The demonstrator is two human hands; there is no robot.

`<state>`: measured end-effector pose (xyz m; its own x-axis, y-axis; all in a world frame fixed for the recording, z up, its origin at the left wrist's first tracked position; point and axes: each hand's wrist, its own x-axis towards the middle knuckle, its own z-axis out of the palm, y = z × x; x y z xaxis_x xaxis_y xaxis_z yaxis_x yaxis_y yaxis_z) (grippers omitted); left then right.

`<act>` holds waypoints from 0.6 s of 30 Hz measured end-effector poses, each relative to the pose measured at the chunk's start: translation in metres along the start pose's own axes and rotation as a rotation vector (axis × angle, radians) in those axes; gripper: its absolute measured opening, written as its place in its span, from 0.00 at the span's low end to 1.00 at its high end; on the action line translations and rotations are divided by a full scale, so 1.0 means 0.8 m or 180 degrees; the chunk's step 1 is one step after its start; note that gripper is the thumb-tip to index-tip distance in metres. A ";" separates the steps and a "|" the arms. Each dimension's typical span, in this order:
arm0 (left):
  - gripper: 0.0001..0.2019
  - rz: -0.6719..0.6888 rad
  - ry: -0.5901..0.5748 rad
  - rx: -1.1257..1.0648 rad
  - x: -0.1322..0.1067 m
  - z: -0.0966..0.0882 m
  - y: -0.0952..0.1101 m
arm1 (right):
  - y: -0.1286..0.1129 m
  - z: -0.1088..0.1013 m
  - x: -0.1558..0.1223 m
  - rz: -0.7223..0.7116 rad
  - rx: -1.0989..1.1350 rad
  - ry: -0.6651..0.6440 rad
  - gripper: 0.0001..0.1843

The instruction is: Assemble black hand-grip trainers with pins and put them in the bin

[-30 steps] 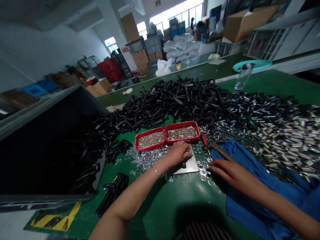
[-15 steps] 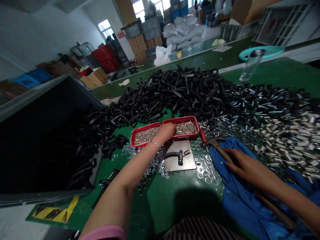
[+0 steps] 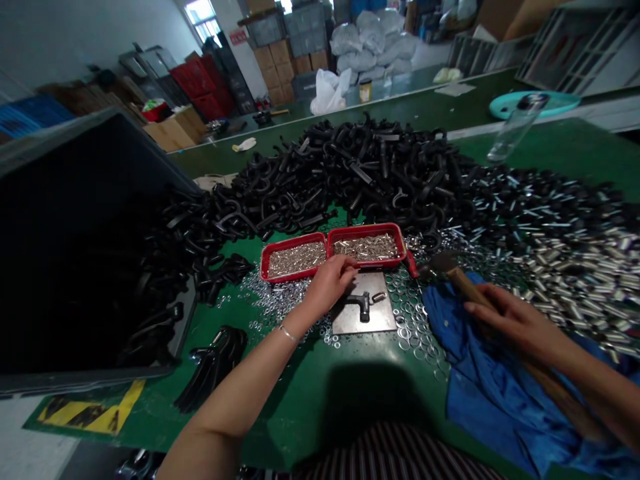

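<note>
My left hand [image 3: 330, 283] is closed in a pinch just in front of the right red tray [image 3: 367, 229], which holds small shiny metal pins. Whatever the fingertips hold is too small to make out. Below them, a steel plate [image 3: 355, 323] bears a black curved part [image 3: 365, 308] with a short spring [image 3: 379, 297] beside its upper end. The left red tray [image 3: 295, 277] holds more small metal pieces. On the right, my right hand [image 3: 510, 317] is wrapped round the wooden handle of a hammer [image 3: 463, 285], whose head is raised above a blue cloth [image 3: 480, 400].
Black parts [image 3: 350, 167] are heaped behind the trays, beside a large dark bin [image 3: 187, 320]. Washers [image 3: 415, 327] lie around the plate. Metal sleeves [image 3: 580, 273] spread at the right, with a clear bottle [image 3: 515, 130] standing farther back.
My left hand has come out of the right tray toward me, over the plate's upper left edge. My right hand has lifted the hammer slightly. The view has shifted a little.
</note>
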<state>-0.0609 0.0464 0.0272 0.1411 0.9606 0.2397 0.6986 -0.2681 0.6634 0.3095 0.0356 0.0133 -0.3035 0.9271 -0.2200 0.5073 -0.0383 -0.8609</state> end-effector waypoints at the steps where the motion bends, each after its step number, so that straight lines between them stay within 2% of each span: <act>1: 0.03 -0.0077 -0.0082 -0.0102 -0.009 0.002 0.001 | -0.005 0.005 -0.005 0.0147 0.0310 -0.0181 0.22; 4: 0.05 -0.0137 -0.0318 -0.0178 -0.026 0.015 0.000 | -0.019 0.024 -0.012 0.0493 0.0900 -0.0548 0.23; 8: 0.08 -0.0097 -0.0448 0.0281 -0.029 0.033 -0.004 | -0.032 0.049 -0.012 0.0517 0.1097 -0.0580 0.24; 13: 0.09 -0.0045 -0.0527 0.0842 -0.029 0.043 0.000 | -0.041 0.073 -0.012 0.0478 0.1246 -0.0665 0.27; 18: 0.10 0.0834 -0.0775 0.1277 -0.026 0.043 0.005 | -0.035 0.076 -0.006 0.0342 0.0729 -0.0652 0.27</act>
<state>-0.0367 0.0282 0.0007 0.4721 0.8673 0.1579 0.8245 -0.4978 0.2691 0.2476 0.0092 0.0106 -0.4258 0.8198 -0.3829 0.3576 -0.2363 -0.9035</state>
